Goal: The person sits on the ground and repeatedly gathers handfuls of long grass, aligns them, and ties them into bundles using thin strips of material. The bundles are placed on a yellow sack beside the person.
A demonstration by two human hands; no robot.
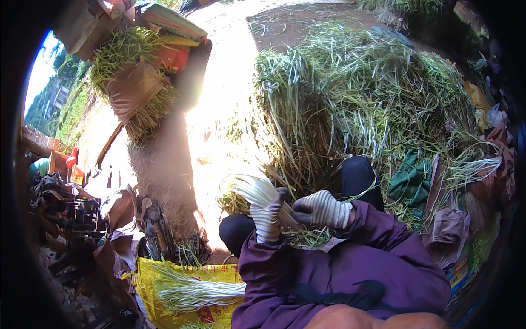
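My left hand (266, 216), in a striped knit glove with a dark palm, is closed around a bundle of pale, whitish plant stalks (254, 190). The stalks bend over at their upper left end. At the bundle's lower right end is my right hand (324, 209), gloved the same way, its fingers on the stalks; a single green stalk trails near its wrist. Just beyond the hands stands a large heap of green stalks (300, 115). Another sheaf of pale stalks (205, 294) lies on a yellow printed sack (148, 279) at my left side.
A tied bundle of greens in brown wrapping (135, 88) stands at the upper left, beside boxes and sacks. Scrap wood and cloth (70, 218) are piled at the left. At the right lie a green cloth or sack (411, 179) and loose pale stalks (476, 169).
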